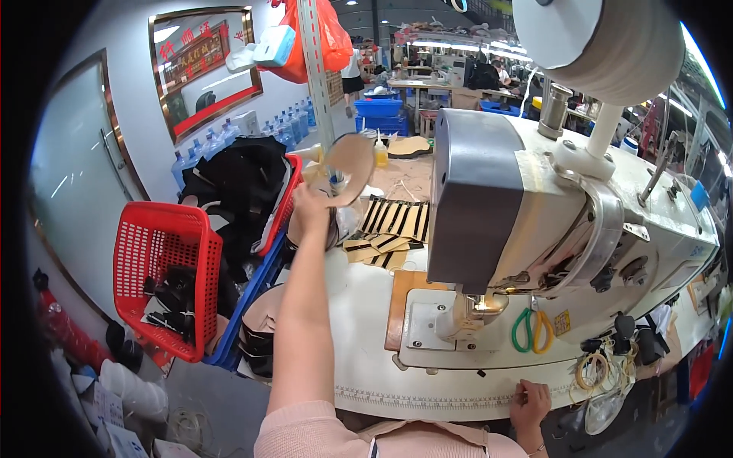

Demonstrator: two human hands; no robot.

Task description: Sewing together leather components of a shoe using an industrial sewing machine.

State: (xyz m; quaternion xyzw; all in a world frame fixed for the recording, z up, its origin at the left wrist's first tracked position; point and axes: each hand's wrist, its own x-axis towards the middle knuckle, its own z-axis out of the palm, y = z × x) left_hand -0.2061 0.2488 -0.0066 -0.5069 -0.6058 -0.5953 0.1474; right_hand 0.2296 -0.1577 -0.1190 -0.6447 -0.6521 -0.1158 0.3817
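My left arm reaches forward past the table's left side. My left hand (pixel 309 210) is closed on the lower end of a tan insole-shaped piece (pixel 353 162), which stands up and tilts right. Under that hand, a stack of dark-edged pieces (pixel 330 229) is partly hidden. My right hand (pixel 529 404) lies at the table's front edge, its fingers curled, and I see nothing in them. A sewing machine (pixel 481 206) fills the right of the table, its needle area (pixel 481 305) lit. Green-and-yellow-handled scissors (pixel 533 330) lie right of the needle.
Tan pieces with black strips (pixel 393 221) lie beyond the machine's base. Red baskets (pixel 206 282) with dark material stand at the left by a blue crate (pixel 229 336). A metal post (pixel 314 69) carries a red bag (pixel 336 46). A thread cone (pixel 611 46) overhangs the machine.
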